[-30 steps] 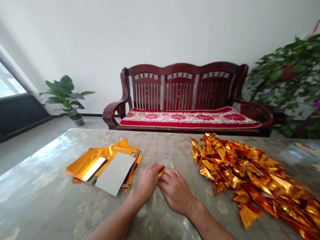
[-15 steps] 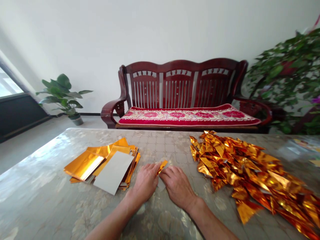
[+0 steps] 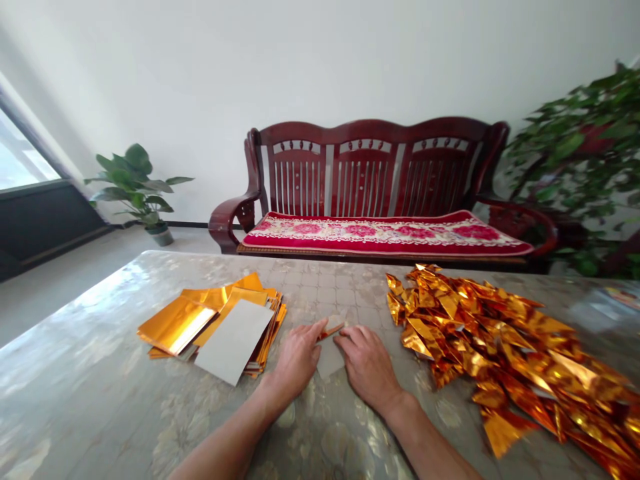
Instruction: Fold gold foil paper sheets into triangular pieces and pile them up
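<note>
A gold foil sheet [image 3: 330,343] lies white side up on the table between my hands, its far edge partly folded over and showing gold. My left hand [image 3: 296,360] pinches that far edge with curled fingers. On the sheet's right side rests my right hand [image 3: 367,367], fingers bent and pressing the paper down. A stack of flat gold sheets [image 3: 215,327] lies to the left, one sheet turned white side up. To the right spreads a heap of folded gold pieces [image 3: 500,347].
The table [image 3: 100,373] has a glossy patterned top. Behind it stands a dark red wooden bench [image 3: 370,180] with a red cushion. Potted plants stand at the far left [image 3: 135,190] and the right [image 3: 585,160].
The hands have spread slightly apart and the sheet now lies flatter, more of its white side showing. The view shifted a little to the left.
</note>
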A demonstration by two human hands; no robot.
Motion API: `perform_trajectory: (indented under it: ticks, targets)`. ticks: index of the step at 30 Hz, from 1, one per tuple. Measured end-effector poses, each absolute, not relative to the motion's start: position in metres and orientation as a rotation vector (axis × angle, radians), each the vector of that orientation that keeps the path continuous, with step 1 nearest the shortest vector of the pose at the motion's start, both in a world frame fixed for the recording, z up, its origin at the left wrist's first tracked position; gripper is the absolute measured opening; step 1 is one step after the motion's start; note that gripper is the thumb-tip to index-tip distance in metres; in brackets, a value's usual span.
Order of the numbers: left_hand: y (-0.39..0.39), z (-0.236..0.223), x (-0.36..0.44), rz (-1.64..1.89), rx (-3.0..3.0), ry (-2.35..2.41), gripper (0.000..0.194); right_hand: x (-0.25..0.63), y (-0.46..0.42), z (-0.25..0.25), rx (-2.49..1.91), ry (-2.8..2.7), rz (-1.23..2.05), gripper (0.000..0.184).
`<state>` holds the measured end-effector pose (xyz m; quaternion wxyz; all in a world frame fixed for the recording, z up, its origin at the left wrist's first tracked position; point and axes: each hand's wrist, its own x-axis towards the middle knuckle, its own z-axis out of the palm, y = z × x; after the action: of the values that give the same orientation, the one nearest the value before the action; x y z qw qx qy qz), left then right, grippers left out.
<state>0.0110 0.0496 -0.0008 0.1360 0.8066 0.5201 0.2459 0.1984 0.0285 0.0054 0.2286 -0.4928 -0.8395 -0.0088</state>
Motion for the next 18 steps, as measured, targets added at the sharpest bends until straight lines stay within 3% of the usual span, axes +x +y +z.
perform_trajectory:
  ticks: [6, 10, 14, 18]
  targets:
    - [0.039, 0.008, 0.012, 0.890, 2.531, 1.303, 0.030, 0.201, 0.026, 0.013, -1.527, -2.317, -0.082, 0.017]
    - [0.030, 0.013, 0.017, 0.707, 2.614, 1.200, 0.020, 0.212, 0.025, 0.019, -1.518, -2.330, -0.011, 0.023]
    - [0.030, 0.012, 0.018, 0.540, 2.610, 1.382, 0.034, 0.226, 0.029, 0.022, -1.430, -2.368, 0.066, 0.035]
    - [0.034, 0.009, 0.014, 0.488, 2.596, 1.434, 0.041, 0.232, 0.034, 0.019, -1.355, -2.390, 0.076, 0.020]
